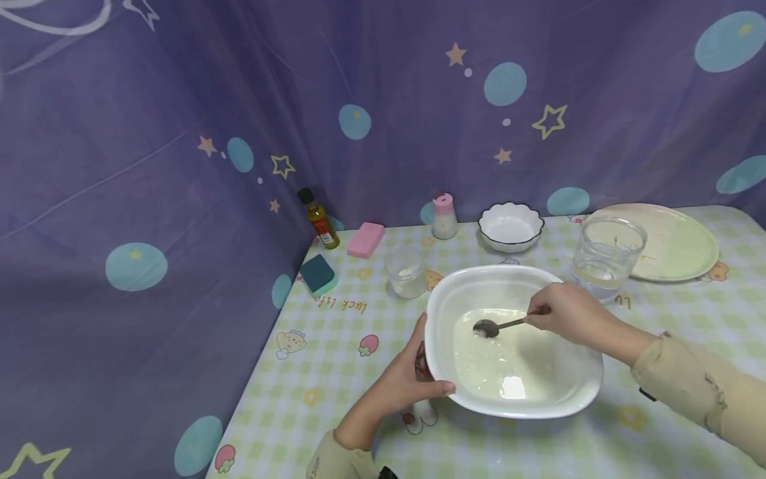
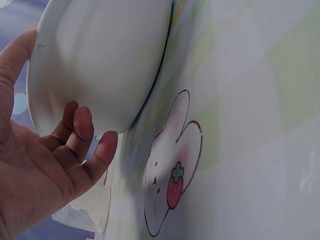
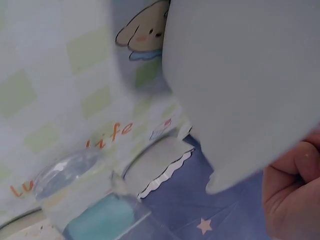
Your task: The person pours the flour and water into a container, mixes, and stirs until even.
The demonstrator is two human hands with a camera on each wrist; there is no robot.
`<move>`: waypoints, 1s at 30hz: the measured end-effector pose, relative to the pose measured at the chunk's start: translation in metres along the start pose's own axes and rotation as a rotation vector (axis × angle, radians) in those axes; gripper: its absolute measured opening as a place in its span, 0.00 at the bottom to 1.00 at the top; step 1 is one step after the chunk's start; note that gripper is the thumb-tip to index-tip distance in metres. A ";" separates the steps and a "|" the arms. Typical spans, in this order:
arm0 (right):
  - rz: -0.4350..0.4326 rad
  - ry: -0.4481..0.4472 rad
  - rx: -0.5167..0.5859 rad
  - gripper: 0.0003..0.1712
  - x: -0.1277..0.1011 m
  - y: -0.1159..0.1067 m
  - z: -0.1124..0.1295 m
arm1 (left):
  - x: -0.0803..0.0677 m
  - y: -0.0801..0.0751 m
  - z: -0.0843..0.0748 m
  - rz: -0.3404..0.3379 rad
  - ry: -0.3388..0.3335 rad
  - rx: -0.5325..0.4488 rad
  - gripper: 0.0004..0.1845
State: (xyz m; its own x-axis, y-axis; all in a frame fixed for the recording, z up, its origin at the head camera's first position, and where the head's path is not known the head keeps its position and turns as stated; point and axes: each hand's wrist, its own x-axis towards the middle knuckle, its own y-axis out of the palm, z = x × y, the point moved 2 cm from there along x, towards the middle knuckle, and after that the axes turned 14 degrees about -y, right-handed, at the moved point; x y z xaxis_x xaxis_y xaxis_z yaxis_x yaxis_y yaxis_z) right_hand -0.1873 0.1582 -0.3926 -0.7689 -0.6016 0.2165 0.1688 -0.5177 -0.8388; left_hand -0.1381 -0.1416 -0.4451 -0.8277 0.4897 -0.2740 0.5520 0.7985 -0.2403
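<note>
Stirring is the step in hand here, as far as I can judge: the right hand (image 1: 568,313) has its fingers curled round the end of a metal spoon (image 1: 497,326), pinching the handle, and the spoon's bowl sits down in the pale, milky liquid (image 1: 509,362) pooled in the white dish (image 1: 461,299). The dish stands near the front of the checked tablecloth (image 1: 335,346), slightly tilted toward the viewer by the look of the liquid. The left hand (image 1: 407,382) steadies it at the near-left rim, thumb over the edge, fingers tucked under; the left wrist view shows those fingers (image 2: 80,130) bent up against the dish's underside (image 2: 100,60), beside a printed rabbit with a strawberry (image 2: 172,170). So that grip is a loose clasp on the rim, not a tight one. Behind the dish, just apart, stand a small glass (image 1: 407,271) and a bigger glass jar (image 1: 607,256) with a little clear water in it, then a scalloped bowl (image 1: 510,226), a pink-capped shaker (image 1: 444,216), an oil bottle (image 1: 319,219), a pink sponge (image 1: 366,239), a green sponge (image 1: 318,274) and a pale plate (image 1: 676,243). The next move, I'd reckon, calls for gentle sweeps of the spoon, since the liquid is shallow and the rim low, with the left hand holding firm so the dish does not slide.
</note>
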 end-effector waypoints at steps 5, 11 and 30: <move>0.034 0.013 -0.018 0.06 -0.004 -0.010 -0.006 | 0.001 0.000 0.004 0.000 0.001 -0.008 0.63; 0.068 0.039 -0.064 0.06 -0.013 -0.023 -0.012 | -0.002 0.001 -0.004 0.028 0.018 -0.041 0.64; 0.259 0.008 -0.006 0.13 -0.034 -0.044 -0.011 | 0.005 0.001 0.008 0.054 0.092 -0.086 0.64</move>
State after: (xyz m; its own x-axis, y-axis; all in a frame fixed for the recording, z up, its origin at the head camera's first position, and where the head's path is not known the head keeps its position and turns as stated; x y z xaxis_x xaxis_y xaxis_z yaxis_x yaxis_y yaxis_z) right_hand -0.1752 0.2078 -0.3683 -0.7054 -0.7087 -0.0100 0.3570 -0.3431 -0.8688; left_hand -0.1410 -0.1413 -0.4540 -0.8049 0.5597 -0.1969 0.5886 0.7952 -0.1455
